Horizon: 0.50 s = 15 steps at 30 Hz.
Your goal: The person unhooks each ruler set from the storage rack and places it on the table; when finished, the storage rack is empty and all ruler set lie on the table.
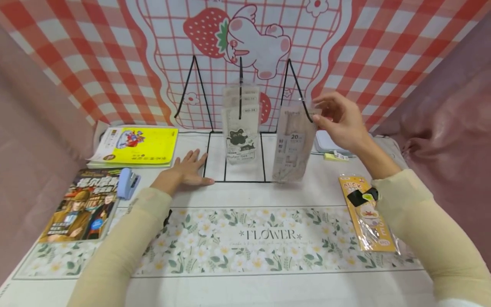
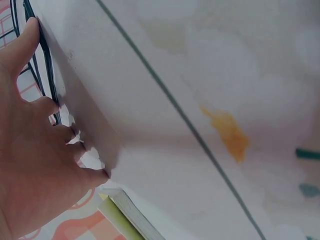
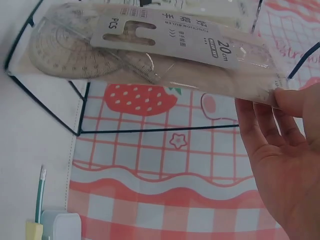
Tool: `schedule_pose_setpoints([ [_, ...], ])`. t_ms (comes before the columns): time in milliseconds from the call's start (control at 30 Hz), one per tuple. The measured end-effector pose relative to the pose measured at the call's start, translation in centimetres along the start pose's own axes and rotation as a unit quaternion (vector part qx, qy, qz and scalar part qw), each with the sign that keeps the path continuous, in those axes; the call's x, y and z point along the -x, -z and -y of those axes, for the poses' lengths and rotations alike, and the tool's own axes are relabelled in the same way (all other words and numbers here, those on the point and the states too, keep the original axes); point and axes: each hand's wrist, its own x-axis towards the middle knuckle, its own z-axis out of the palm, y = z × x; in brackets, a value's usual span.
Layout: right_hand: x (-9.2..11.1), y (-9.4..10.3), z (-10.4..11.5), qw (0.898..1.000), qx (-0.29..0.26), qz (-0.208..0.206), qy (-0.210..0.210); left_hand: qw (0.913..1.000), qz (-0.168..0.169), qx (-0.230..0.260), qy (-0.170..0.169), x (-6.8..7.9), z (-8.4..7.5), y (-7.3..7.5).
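head view: the right hand [image 1: 341, 121] pinches the upper corner of a clear, flat plastic packet of rulers with a pale printed label [image 1: 289, 147], which hangs below and left of the grip. the right prong of a thin black wire rack [image 1: 245, 182] ends just beside those fingertips; i cannot tell whether it passes through the packet. farther left of the grip, a clear packet with a black cat print [image 1: 241, 145] hangs on the middle prong. the left hand [image 1: 184, 168] grips nothing, its fingers spread on the white tabletop [image 1: 238, 196], thumb at the rack's base. a bright yellow paperback [image 1: 153, 145] lies left of it.

left wrist view: the fingers are apart, the thumb against black wire.

right wrist view: thumb and fingers clamp one end of the packet; a clear semicircular protractor [image 3: 75, 47] sits inside at the end away from the grip.
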Motion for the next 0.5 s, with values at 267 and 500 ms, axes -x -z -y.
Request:
schedule_pose_setpoints([
  [267, 2.5, 0.6, 0.4, 0.993, -0.094, 0.025, 0.069, 1.0, 0.0, -0.003, 0.003, -0.2, 0.2, -0.2],
  [500, 3.8, 1.1, 0.9, 0.982, -0.137, 0.042, 0.124, 1.0, 0.001, -0.002, 0.001, -0.2, 0.1, -0.2],
])
